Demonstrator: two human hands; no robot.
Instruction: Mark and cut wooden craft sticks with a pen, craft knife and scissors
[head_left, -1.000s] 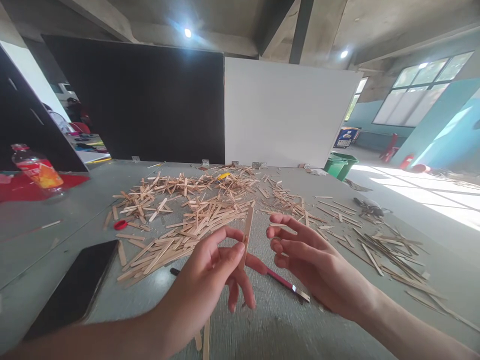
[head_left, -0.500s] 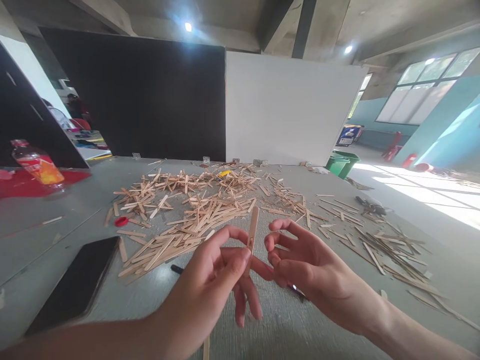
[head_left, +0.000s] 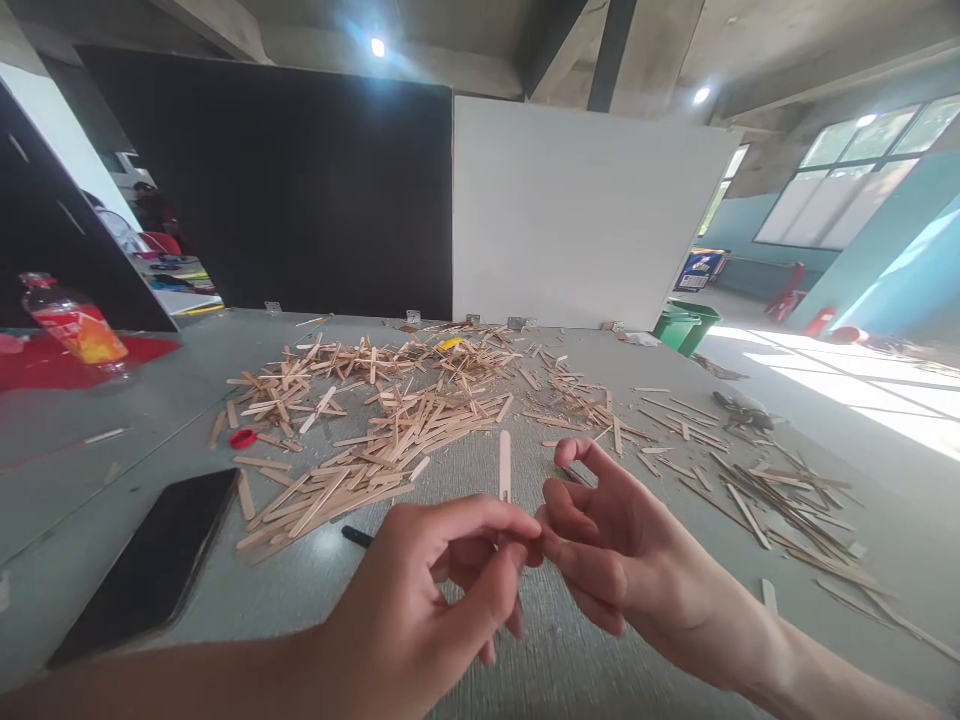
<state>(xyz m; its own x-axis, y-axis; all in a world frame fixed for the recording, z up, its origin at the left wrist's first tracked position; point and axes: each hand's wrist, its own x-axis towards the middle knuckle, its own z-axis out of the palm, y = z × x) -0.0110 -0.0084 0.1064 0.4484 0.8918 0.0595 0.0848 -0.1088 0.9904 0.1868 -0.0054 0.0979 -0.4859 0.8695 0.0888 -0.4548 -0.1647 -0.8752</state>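
A flat wooden craft stick stands upright in front of me, with a small slot cut through it near my fingers. My left hand is closed round the lower part of this stick, which its fingers hide. At the left fingertips, the thumb and a finger of my right hand are pinched together and touch them; whatever lies in that pinch is too small or hidden to make out. A thin dark object shows behind the curled right fingers; whether they hold it is unclear.
A heap of loose craft sticks spreads over the grey table, with thin strips at right. At left lie a black phone, a red ring and a drink bottle. Black and white panels stand behind.
The hands have come together, and their fingertips now touch. My left hand has turned, its index finger passing in front of the stick. The right thumb and finger have closed into a pinch.
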